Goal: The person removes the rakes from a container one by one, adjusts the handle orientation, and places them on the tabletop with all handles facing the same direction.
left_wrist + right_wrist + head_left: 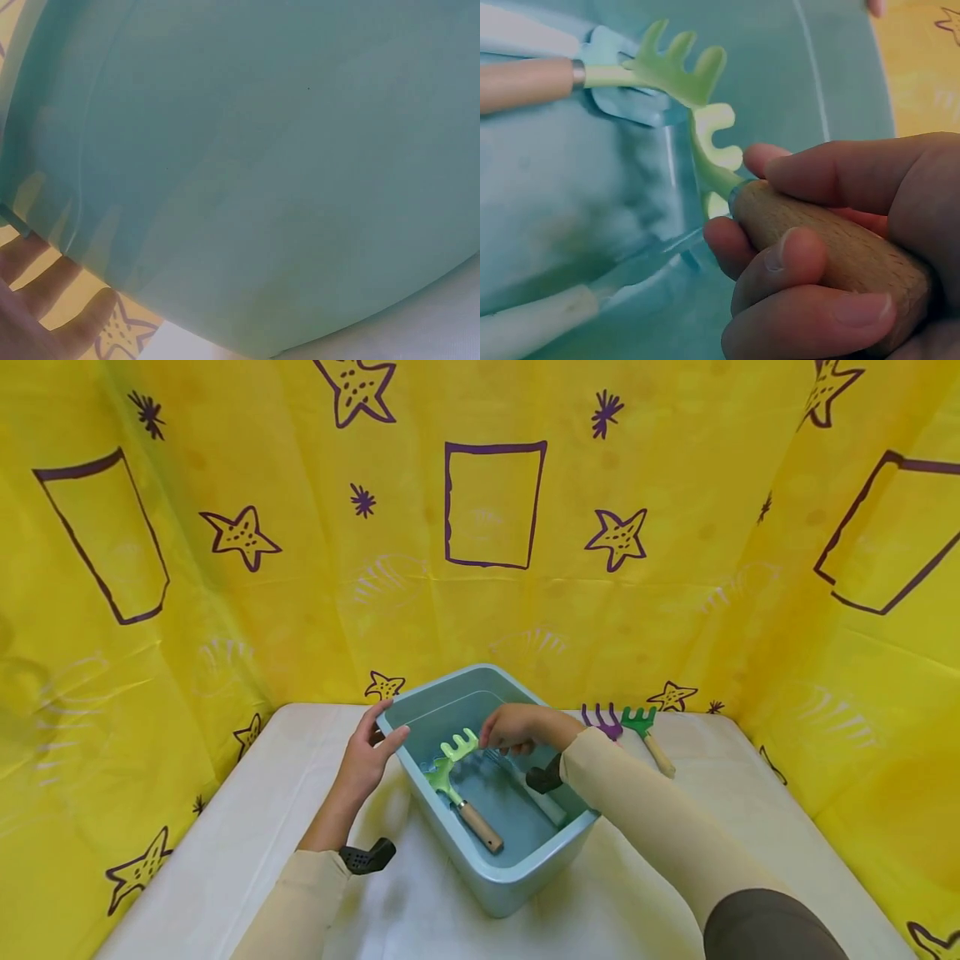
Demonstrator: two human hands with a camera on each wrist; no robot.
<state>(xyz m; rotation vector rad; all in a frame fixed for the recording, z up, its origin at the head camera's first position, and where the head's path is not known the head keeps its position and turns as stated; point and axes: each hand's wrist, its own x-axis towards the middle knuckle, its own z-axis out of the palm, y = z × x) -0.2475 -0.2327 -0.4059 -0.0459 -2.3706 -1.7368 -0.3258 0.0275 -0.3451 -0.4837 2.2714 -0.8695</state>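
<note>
A blue-green plastic bin (pixel 517 870) stands on the white table. At its far left corner my left hand (pixel 365 760) grips the rim, thumb on the inner side; the left wrist view shows the fingers against the bin wall (pixel 285 150). Inside the bin my right hand (pixel 517 727) holds a small hand rake (pixel 825 240) by its wooden handle, light green tines pointing left. Those tines overlap a second light green hand rake (pixel 671 71) lying in the bin. Under that one is a pale blue tool head (pixel 622 94). A tool with a whitish handle (pixel 536 322) lies nearby.
To the right of the bin, a purple hand rake (pixel 602 722) and a green hand rake (pixel 660 752) with a wooden handle lie on the white tabletop (pixel 720 793). Yellow curtain (pixel 495 610) with purple drawings surrounds the table at the back and both sides.
</note>
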